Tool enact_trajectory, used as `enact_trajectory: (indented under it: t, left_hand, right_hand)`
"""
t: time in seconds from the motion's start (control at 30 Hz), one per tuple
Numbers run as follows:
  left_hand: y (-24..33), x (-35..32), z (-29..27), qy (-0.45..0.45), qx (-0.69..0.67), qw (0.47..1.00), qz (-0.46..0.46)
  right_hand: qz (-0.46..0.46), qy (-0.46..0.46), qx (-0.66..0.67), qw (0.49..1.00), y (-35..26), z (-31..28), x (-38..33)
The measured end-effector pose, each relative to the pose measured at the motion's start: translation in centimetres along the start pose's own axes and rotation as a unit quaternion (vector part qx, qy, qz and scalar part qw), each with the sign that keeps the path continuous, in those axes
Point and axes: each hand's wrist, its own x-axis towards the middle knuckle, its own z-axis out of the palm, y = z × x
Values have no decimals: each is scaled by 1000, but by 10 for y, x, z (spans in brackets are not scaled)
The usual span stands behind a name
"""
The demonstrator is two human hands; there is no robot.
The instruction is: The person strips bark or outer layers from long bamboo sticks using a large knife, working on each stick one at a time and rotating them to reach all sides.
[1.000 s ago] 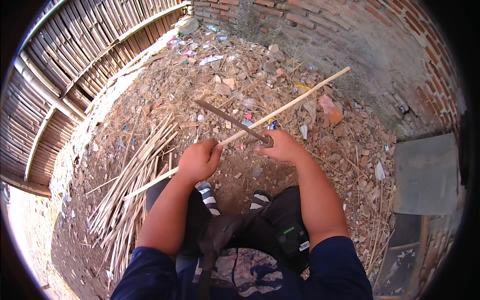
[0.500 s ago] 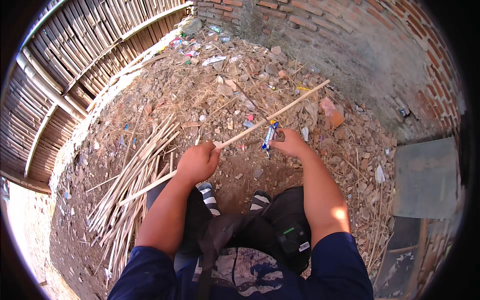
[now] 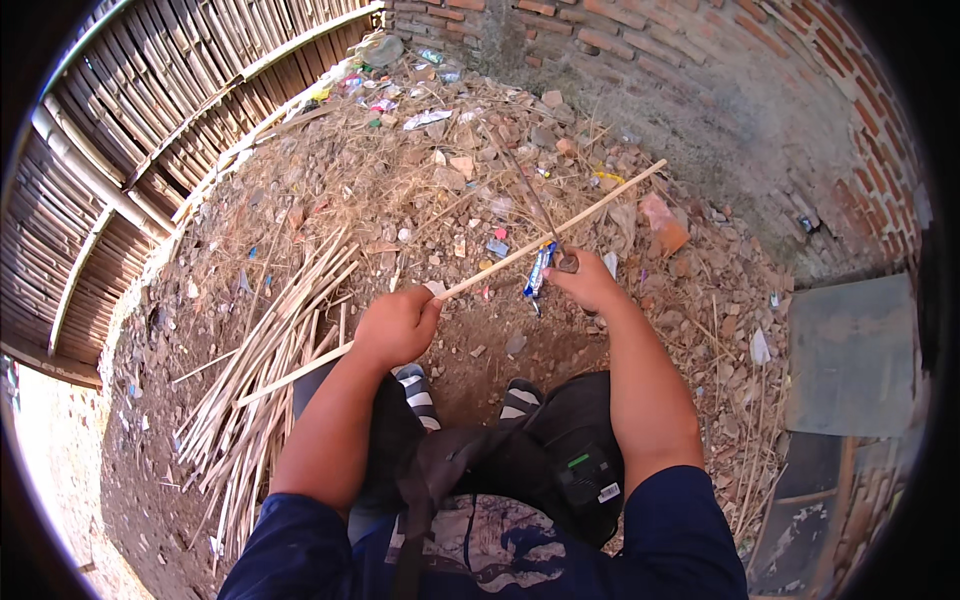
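Head view: the held stick (image 3: 490, 268) is long, slender, pale.

Brick wall (image 3: 700, 100) ahead and right of me, courses exposed, grey patches over part of it. Bamboo-slat wall (image 3: 160, 130) on the left, poles (image 3: 90, 180) across it. Bare dirt floor (image 3: 150, 500), strewn with brick rubble (image 3: 462, 166), dry straw (image 3: 350, 195), plastic litter (image 3: 428, 120). Grey sheet panel (image 3: 850, 355) at right, darker panel (image 3: 790, 510) below. Hard sun, blown out lower left.
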Motion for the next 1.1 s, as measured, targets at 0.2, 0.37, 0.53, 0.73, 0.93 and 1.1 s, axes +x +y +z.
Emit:
enact_trajectory:
  t: [0.2,0.37,0.53,0.73,0.93,1.1]
  left_hand:
    - [-2,0,1,6,-11,1000,14]
    - [7,-1,-2,8,-5,1000,11]
    - [0,2,2,8,1,1000,3]
    - [6,0,1,-20,-16,1000,-5]
    - [1,3,-4,-15,-4,1000,-26]
    - [-2,3,3,19,-26,999,4]
  right_hand:
    - [-85,-162,-139,973,-52,11,-17]
    - [-43,-91,-17,995,2,13,5]
    - [-41,-82,-54,994,-3,14,1]
    - [-74,-185,-108,974,-21,16,-3]
    - [3,-70,0,998,-8,3,0]
    - [-116,-185,-155,964,-45,16,-14]
